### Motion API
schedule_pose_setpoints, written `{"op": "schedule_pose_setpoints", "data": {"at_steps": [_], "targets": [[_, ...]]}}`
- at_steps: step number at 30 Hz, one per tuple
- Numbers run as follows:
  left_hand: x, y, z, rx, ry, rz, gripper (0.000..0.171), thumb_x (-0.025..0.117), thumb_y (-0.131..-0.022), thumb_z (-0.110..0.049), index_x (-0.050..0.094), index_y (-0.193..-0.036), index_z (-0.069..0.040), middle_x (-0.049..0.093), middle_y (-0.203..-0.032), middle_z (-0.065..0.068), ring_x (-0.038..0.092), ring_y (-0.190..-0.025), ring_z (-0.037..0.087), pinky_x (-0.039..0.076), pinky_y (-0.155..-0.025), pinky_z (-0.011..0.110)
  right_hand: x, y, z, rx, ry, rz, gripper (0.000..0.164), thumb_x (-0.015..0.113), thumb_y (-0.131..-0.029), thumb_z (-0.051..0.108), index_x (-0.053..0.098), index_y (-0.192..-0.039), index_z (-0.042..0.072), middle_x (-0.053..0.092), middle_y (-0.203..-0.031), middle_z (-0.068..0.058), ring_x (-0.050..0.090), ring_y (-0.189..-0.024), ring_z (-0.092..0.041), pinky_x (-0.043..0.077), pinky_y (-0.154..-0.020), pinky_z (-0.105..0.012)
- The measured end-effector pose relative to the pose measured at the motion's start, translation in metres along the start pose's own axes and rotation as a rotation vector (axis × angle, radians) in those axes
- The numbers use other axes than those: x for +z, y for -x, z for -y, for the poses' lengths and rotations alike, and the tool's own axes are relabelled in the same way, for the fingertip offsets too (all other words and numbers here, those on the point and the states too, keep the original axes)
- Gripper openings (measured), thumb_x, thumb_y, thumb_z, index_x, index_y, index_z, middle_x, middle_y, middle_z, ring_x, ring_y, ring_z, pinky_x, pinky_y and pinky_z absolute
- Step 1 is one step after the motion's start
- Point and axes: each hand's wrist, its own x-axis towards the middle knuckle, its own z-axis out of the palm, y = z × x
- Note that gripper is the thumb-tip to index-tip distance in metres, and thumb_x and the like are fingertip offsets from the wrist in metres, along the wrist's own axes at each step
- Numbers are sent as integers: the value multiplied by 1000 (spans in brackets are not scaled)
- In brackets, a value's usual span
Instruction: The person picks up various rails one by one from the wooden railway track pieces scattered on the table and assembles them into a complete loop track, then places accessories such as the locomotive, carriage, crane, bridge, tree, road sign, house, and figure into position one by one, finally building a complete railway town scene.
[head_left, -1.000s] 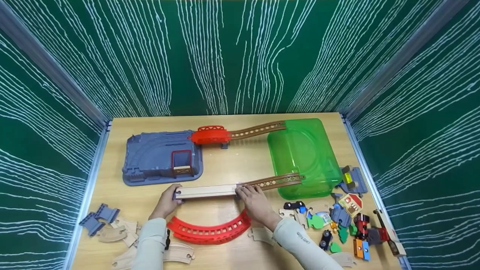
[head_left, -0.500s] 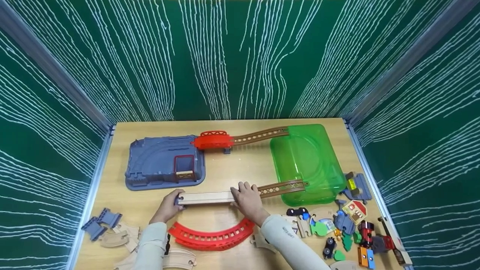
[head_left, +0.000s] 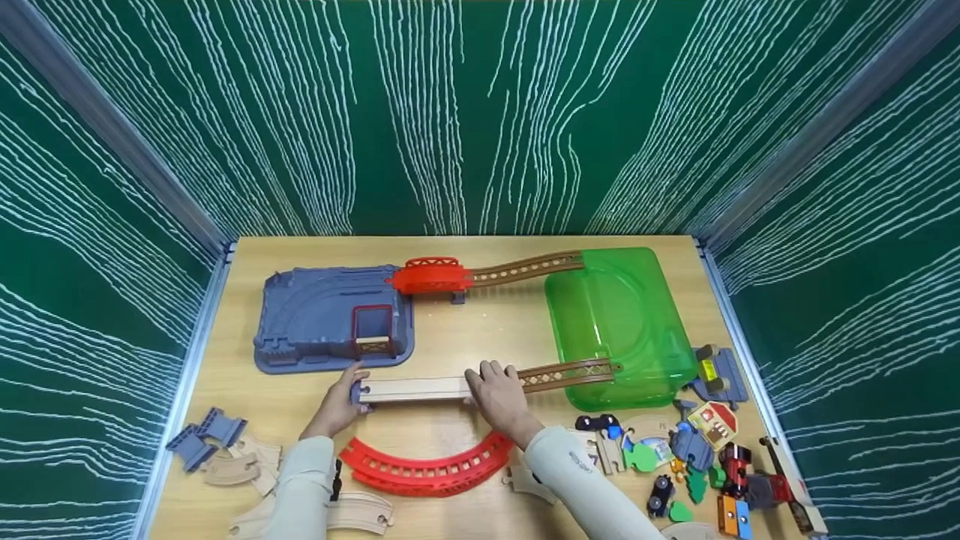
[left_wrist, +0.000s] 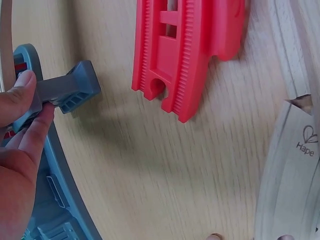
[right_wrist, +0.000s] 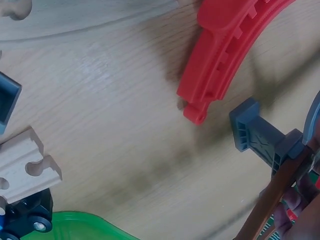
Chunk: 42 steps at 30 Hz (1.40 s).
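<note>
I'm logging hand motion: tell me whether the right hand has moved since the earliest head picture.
Yes. In the head view, the right hand has shifted left and slightly forward, farther from the green box.

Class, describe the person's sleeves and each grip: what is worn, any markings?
The left sleeve and right sleeve are long and pale; the right bears dark lettering, too small to read. The left grip and right grip are ungloved human hands.
</note>
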Motion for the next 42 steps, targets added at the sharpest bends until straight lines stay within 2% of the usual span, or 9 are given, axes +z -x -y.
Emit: {"op": "schedule_pose_setpoints", "data": {"at_steps": [4, 10, 17, 25, 32, 35, 38, 40, 42], "targets": [[-2, 0, -2, 6, -13, 17, 77, 57, -58, 28, 35, -128, 4, 48, -122, 23, 38, -116, 36, 48, -65, 31, 2, 1, -1, -1, -15, -24, 42, 61, -72, 48, 53, -97, 15, 46, -82, -6, 46, -79, -24, 36, -65, -39], [-2, 0, -9, -33, -36, 39, 69, 60, -59, 26, 45, -122, 1, 48, -121, 22, 38, -116, 37, 45, -79, 38, 2, 2, -1, -8, -17, -34, 40, 61, -73, 46, 53, -97, 15, 46, -82, -5, 46, -78, -23, 36, -64, -38], [1, -4, -14, -76, -48, 66, 67, 60, -62, 24, 47, -122, -1, 46, -124, 19, 35, -119, 36, 45, -75, 35, 0, 0, -1, -18, -11, -36, 37, 61, -75, 43, 53, -98, 15, 47, -82, -6, 45, -78, -23, 36, -63, -37], [0, -3, -12, -69, 16, 65, 69, 57, -58, 29, 47, -121, 0, 47, -122, 22, 45, -108, 35, 48, -66, 32, 1, -1, -1, -15, 8, -17, 35, 60, -76, 40, 55, -101, 16, 48, -84, -5, 46, -80, -22, 37, -65, -37], [0, -4, -10, -82, -92, 64, 65, 64, -61, 21, 46, -121, 4, 48, -120, 21, 45, -109, 35, 42, -85, 41, 1, -1, 0, 5, -29, -9, 41, 64, -69, 47, 54, -94, 16, 46, -83, -5, 45, -80, -24, 35, -65, -39], [-2, -4, -10, -135, -36, 87, 66, 66, -64, 14, 42, -125, 4, 44, -124, 23, 42, -112, 35, 39, -88, 42, 1, -2, 0, 5, -28, -13, 41, 64, -68, 47, 55, -93, 16, 47, -83, -6, 45, -80, -24, 35, -65, -39], [-3, -4, -10, -245, 117, 102, 64, 64, -74, 3, 34, -131, 4, 38, -125, 25, 44, -109, 36, 42, -85, 45, 1, -2, 0, 2, -18, -10, 42, 64, -68, 47, 55, -94, 16, 47, -83, -6, 45, -80, -24, 35, -64, -39], [-3, -4, -9, -336, 210, 81, 57, 57, -84, -8, 30, -133, 3, 37, -123, 24, 47, -104, 35, 44, -81, 46, 2, -2, 1, 4, -12, -10, 42, 64, -68, 47, 55, -93, 16, 47, -82, -6, 45, -79, -24, 35, -64, -39], [-3, -4, -10, -410, 261, 40, 48, 48, -90, -17, 33, -131, 2, 40, -119, 22, 51, -96, 33, 47, -76, 47, 3, -3, 1, 5, -3, -11, 41, 64, -69, 47, 54, -92, 15, 46, -82, -6, 45, -79, -23, 35, -64, -38]]}}
